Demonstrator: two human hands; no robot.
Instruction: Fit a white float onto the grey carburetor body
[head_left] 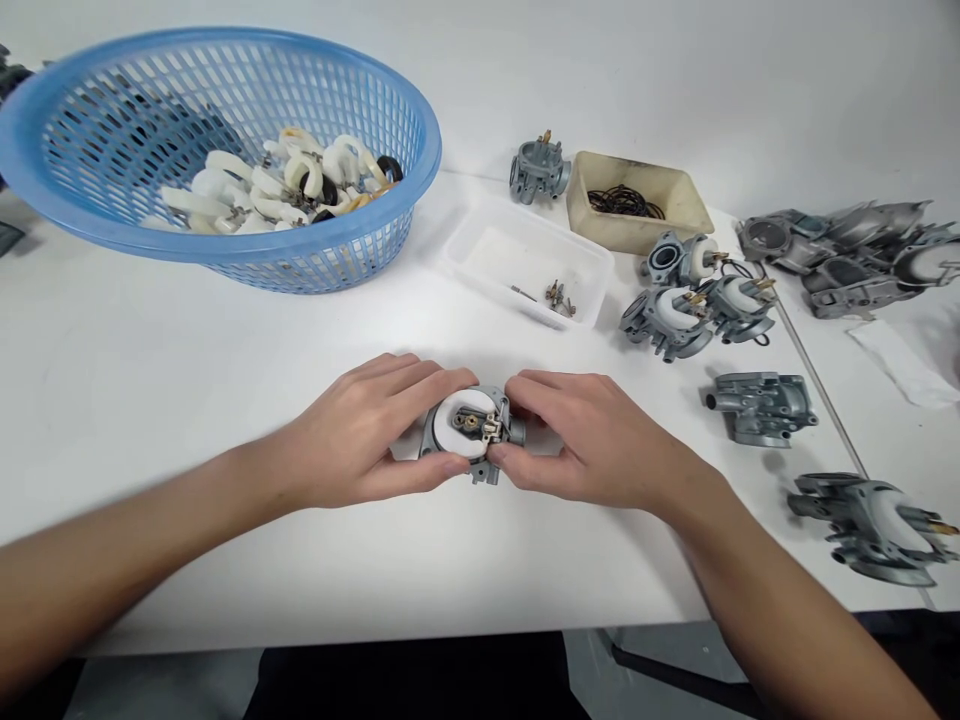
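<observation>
A grey metal carburetor (488, 473) is held just above or on the white table, near its front middle. Set into its upper face is a white C-shaped float (448, 432), with brass jets showing in its opening. My left hand (375, 430) grips the carburetor from the left, thumb on the near side and fingers on the far side. From the right, my right hand (592, 435) closes round the other end, its thumb tip beside the float's metal hinge. The fingertips partly hide the carburetor's edges.
A blue basket (315, 245) holds several floats. A clear tray (480, 262) with small brass parts stands near a cream box (622, 230) of black rings. Carburetors (761, 408) lie along the right, some with floats. A white cloth (904, 362) lies farther right.
</observation>
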